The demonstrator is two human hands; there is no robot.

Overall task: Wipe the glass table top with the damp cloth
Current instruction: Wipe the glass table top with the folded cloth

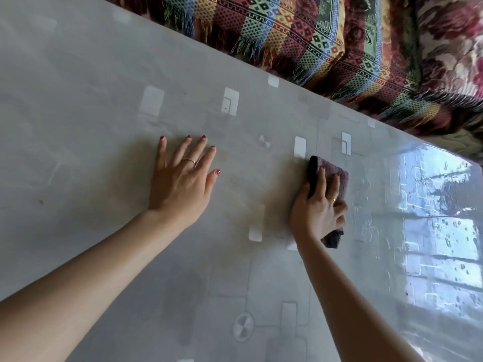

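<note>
Right of centre, the right hand [317, 210] presses a folded dark purple terry cloth [335, 176] flat on the pale grey patterned glass counter [91, 100]. At centre, the left hand [183, 176] lies flat, fingers spread, holding nothing.

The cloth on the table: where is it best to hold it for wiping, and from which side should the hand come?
Probably from above, as the right hand does now: palm on the folded cloth, fingers spread over its top. It lies flat on the glass table top, so pressing its broad face should suit wiping better than pinching an edge.
</note>
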